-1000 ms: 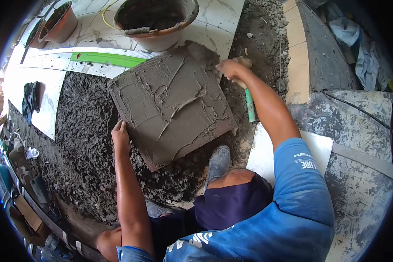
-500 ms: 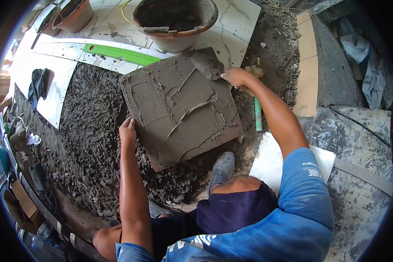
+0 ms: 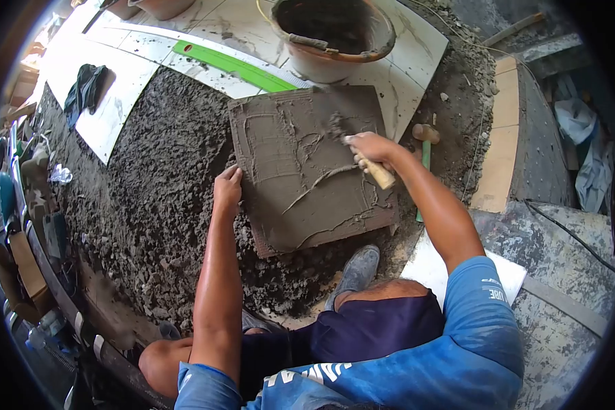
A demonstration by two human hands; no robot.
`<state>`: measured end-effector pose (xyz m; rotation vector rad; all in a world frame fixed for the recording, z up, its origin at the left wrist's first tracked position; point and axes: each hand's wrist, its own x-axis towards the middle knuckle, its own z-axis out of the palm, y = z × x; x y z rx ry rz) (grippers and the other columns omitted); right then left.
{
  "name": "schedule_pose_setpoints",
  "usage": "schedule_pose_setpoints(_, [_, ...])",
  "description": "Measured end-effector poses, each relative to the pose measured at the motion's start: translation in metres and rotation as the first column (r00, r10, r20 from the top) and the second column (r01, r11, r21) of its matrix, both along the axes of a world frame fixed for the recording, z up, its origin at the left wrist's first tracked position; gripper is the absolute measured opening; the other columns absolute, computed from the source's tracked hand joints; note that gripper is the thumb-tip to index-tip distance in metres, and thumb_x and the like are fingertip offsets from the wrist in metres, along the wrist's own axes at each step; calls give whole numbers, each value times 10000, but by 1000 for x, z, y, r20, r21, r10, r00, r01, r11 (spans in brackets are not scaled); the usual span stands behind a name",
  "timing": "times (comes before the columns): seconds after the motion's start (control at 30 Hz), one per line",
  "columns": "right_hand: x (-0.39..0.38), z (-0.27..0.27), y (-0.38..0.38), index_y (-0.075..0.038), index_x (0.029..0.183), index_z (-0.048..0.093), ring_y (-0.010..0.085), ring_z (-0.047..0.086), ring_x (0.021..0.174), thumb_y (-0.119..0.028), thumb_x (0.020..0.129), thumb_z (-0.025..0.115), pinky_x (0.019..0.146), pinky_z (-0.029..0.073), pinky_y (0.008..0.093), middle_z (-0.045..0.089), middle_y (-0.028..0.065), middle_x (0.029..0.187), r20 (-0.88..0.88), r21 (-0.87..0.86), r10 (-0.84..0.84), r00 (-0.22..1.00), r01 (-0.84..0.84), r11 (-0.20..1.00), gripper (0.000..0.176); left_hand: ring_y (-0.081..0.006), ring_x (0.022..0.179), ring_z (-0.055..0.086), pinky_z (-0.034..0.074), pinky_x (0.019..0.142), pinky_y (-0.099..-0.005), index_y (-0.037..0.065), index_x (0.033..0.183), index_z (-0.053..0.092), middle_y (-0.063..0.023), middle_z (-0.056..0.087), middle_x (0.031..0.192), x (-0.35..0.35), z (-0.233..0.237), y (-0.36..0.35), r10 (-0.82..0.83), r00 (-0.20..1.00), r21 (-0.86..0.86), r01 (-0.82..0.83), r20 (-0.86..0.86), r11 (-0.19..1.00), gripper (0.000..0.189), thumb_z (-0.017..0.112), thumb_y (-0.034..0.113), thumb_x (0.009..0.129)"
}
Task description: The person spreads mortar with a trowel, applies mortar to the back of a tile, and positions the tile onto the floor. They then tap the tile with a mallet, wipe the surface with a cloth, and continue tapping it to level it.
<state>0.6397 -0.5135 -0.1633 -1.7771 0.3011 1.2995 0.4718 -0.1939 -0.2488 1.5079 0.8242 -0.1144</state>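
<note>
Right hand gripping trowel over mortar-coated tile, left hand touching tile edge

The trowel shows only its wooden butt behind the right hand. The blade ahead of the knuckles is blurred into the grey mortar, its outline unreadable. The right forearm covers part of the green shaft of the mallet. Far beyond that hand, the bucket is cut by the top edge. Whether the left hand hooks its fingertips under the tile cannot be told (mortar hides the rim). The clutter far out to its left is too warped to identify.
</note>
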Motion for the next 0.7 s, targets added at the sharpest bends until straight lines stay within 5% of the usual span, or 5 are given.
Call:
schedule_pose_setpoints(0.17, [-10, 16, 70, -64, 920, 508, 111, 469, 485, -357, 982, 467, 457, 477, 311, 474, 11, 672, 18, -54, 261, 965, -260, 964, 303, -170, 951, 626, 481, 861, -309, -25, 1268, 576, -108, 672, 1121, 1, -2, -2, 6, 997, -84, 1, 78, 996, 361, 557, 165, 962])
schedule_pose_setpoints(0.33, [12, 6, 78, 70, 951, 588, 238, 596, 565, -374, 968, 436, 504, 527, 400, 621, 148, 762, 288, -276, 667, 687, -608, 745, 470, -154, 954, 622, 483, 848, -297, -19, 1267, 578, -106, 664, 1139, -1, -4, 1, -2, 998, -91, 8, 69, 996, 349, 541, 157, 969])
schedule_pose_setpoints(0.5, [23, -7, 66, 40, 828, 565, 235, 579, 534, -350, 976, 428, 482, 509, 392, 567, 131, 667, 264, -174, 566, 781, -539, 824, 439, -166, 826, 558, 436, 700, -327, 22, 1139, 617, -58, 623, 1008, 3, 23, 4, 46, 993, -279, -76, -112, 957, 342, 478, 269, 948])
schedule_pose_setpoints(0.57, [9, 2, 60, -12, 807, 542, 205, 562, 527, -364, 975, 445, 456, 487, 369, 533, 99, 664, 119, -144, 704, 700, -689, 710, 402, -177, 705, 548, 424, 596, -327, 72, 969, 633, -50, 621, 884, 2, 37, -2, 85, 992, -315, -110, -91, 943, 315, 469, 339, 931])
schedule_pose_setpoints(0.7, [-52, 21, 20, 3, 891, 574, 285, 616, 667, -377, 962, 473, 603, 510, 413, 593, 158, 723, 222, -184, 816, 534, -798, 573, 400, -140, 753, 557, 460, 645, -337, 23, 1092, 636, -31, 626, 887, -1, 23, 1, 2, 999, -266, -11, -37, 964, 336, 478, 301, 988])
